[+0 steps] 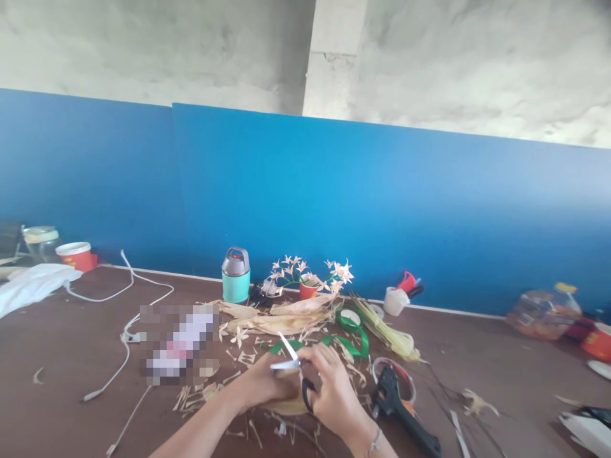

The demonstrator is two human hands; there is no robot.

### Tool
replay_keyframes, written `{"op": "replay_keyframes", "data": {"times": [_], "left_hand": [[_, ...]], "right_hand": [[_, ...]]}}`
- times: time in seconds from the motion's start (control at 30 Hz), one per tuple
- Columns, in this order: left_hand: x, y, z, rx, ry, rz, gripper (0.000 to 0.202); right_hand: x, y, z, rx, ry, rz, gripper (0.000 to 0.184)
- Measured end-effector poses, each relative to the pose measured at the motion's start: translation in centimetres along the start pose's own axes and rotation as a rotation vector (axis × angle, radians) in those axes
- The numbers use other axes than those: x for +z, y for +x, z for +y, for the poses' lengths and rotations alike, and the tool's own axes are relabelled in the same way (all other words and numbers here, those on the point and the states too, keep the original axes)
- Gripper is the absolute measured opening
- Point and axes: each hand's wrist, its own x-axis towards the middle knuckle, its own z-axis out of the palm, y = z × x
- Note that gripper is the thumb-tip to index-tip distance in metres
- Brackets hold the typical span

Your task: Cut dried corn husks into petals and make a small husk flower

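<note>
My right hand (331, 385) is closed round the black handles of a pair of scissors (287, 364). The blades point left and stand apart. Close by, my left hand (265, 381) has its fingers curled in near the blades; whatever is in them is hidden. Below both hands shows a pale dried husk (286, 406). Cut husk strips (188, 397) lie scattered round my hands. Beyond them are a pile of long husks (281, 318), loose star-shaped flowers (240, 337) and a green ribbon (353, 343).
On the right lie a black glue gun (401, 407), a tape roll (405, 378) and a bundle of pale stalks (386, 327). Behind stand a teal flask (236, 280) and a red cup (308, 289) with flowers. A white cable (126, 331) crosses the left. A blue partition (334, 191) backs the table.
</note>
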Motion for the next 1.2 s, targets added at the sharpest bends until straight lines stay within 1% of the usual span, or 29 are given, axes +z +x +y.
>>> {"op": "replay_keyframes", "data": {"times": [0.03, 0.07, 0.1, 0.13, 0.17, 0.2, 0.23, 0.27, 0.3, 0.33, 0.37, 0.4, 0.47, 0.53, 0.6, 0.67, 0.7, 0.83, 0.93, 1.03, 1.1, 1.2], "left_hand": [[-0.1, 0.1, 0.2, 0.025, 0.023, -0.013, 0.017], [-0.3, 0.2, 0.5, 0.045, 0.042, -0.010, 0.020], [-0.5, 0.2, 0.7, 0.070, 0.045, 0.043, 0.023], [-0.8, 0.3, 1.0, 0.106, 0.032, 0.142, 0.026], [-1.2, 0.2, 1.2, 0.161, 0.006, 0.304, 0.027], [-1.5, 0.2, 1.4, 0.227, -0.030, 0.510, 0.030], [-1.7, 0.1, 1.5, 0.277, -0.061, 0.685, 0.035], [-1.9, 0.0, 1.5, 0.291, -0.094, 0.776, 0.040], [-1.8, -0.2, 1.5, 0.278, -0.143, 0.778, 0.045], [-1.5, -0.3, 1.3, 0.249, -0.195, 0.690, 0.050], [-1.0, -0.4, 1.1, 0.200, -0.231, 0.555, 0.056], [-0.4, -0.4, 0.9, 0.160, -0.262, 0.445, 0.063], [1.0, -0.4, 0.3, 0.097, -0.341, 0.331, 0.070], [2.2, -0.2, -0.2, 0.074, -0.428, 0.319, 0.064], [2.7, 0.1, -0.5, 0.036, -0.444, 0.321, 0.049], [2.6, 0.4, -0.5, 0.017, -0.404, 0.344, 0.037], [2.3, 0.5, -0.4, 0.021, -0.387, 0.348, 0.035], [1.3, 0.6, 0.0, 0.055, -0.374, 0.317, 0.038], [1.0, 0.6, 0.2, 0.019, -0.373, 0.277, 0.036], [0.9, 0.5, 0.4, 0.021, -0.355, 0.250, 0.030], [0.9, 0.4, 0.5, 0.034, -0.319, 0.213, 0.027], [1.2, 0.5, 0.2, 0.044, -0.277, 0.145, 0.028]], "right_hand": [[0.1, 0.1, 0.1, 0.041, 0.029, -0.002, 0.037], [0.3, 0.3, 0.3, 0.099, 0.076, 0.028, 0.030], [0.4, 0.4, 0.6, 0.167, 0.136, 0.085, 0.023], [0.5, 0.6, 1.0, 0.240, 0.204, 0.162, 0.017], [0.6, 0.7, 1.4, 0.310, 0.276, 0.245, 0.016], [0.6, 0.9, 1.7, 0.379, 0.350, 0.324, 0.019], [0.6, 1.0, 2.0, 0.443, 0.419, 0.392, 0.024], [0.6, 1.1, 2.2, 0.497, 0.478, 0.441, 0.029], [0.6, 1.1, 2.2, 0.535, 0.521, 0.471, 0.033], [0.6, 1.1, 2.2, 0.555, 0.542, 0.485, 0.034], [0.8, 1.1, 2.1, 0.556, 0.546, 0.485, 0.034], [0.9, 1.1, 1.9, 0.540, 0.537, 0.474, 0.033], [1.5, 0.9, 1.5, 0.478, 0.502, 0.432, 0.029], [2.1, 0.6, 1.3, 0.405, 0.464, 0.367, 0.026], [2.7, 0.4, 1.3, 0.350, 0.437, 0.286, 0.025], [3.0, 0.2, 1.4, 0.331, 0.436, 0.235, 0.025], [3.0, 0.2, 1.5, 0.333, 0.440, 0.229, 0.025], [2.6, 0.3, 1.8, 0.364, 0.413, 0.248, 0.025], [2.4, 0.4, 1.8, 0.370, 0.405, 0.245, 0.023], [2.3, 0.6, 1.6, 0.383, 0.499, 0.229, 0.027], [2.3, 0.8, 1.4, 0.433, 0.623, 0.230, 0.033], [2.1, 1.1, 1.0, 0.527, 0.812, 0.243, 0.041]]}}
